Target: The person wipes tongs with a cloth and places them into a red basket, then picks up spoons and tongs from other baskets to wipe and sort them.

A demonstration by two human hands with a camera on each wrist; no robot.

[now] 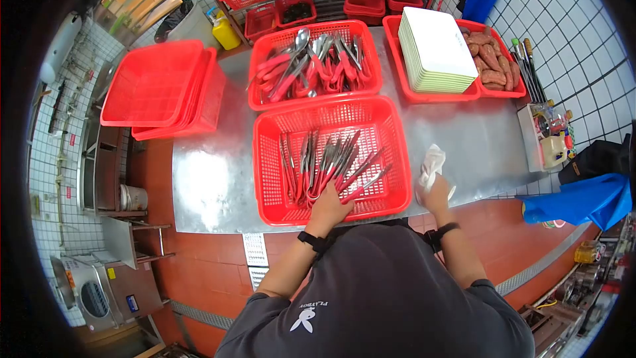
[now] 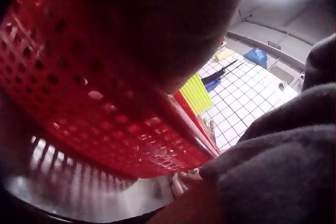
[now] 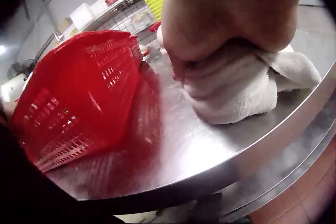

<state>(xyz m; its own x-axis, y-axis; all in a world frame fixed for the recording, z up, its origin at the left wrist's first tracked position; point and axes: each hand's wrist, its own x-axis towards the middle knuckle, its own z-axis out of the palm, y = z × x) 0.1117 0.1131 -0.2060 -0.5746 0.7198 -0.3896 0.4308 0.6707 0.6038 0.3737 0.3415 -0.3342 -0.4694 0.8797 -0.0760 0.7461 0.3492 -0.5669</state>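
My left hand point(image 1: 331, 208) reaches over the front rim of a red perforated basket point(image 1: 268, 159), at the red-handled ends of several metal tongs point(image 1: 329, 159). The tongs lie side by side, heads pointing away from me. Its fingers are hidden behind the hand and the basket wall, and I cannot tell whether they grip a pair. To the right of the basket, my right hand point(image 1: 435, 193) grips a bunched white cloth point(image 1: 433, 159). In the right wrist view the cloth point(image 3: 231, 92) lies against the metal table under that hand.
Behind the basket stands another red basket point(image 1: 371, 59) full of tongs and ladles. Stacked empty red baskets point(image 1: 152, 86) are on the left. White-topped trays point(image 1: 440, 46) sit in a basket at right, beside reddish-brown items point(image 1: 490, 59). A caddy point(image 1: 533, 136) stands at the metal table's point(image 1: 212, 179) right end.
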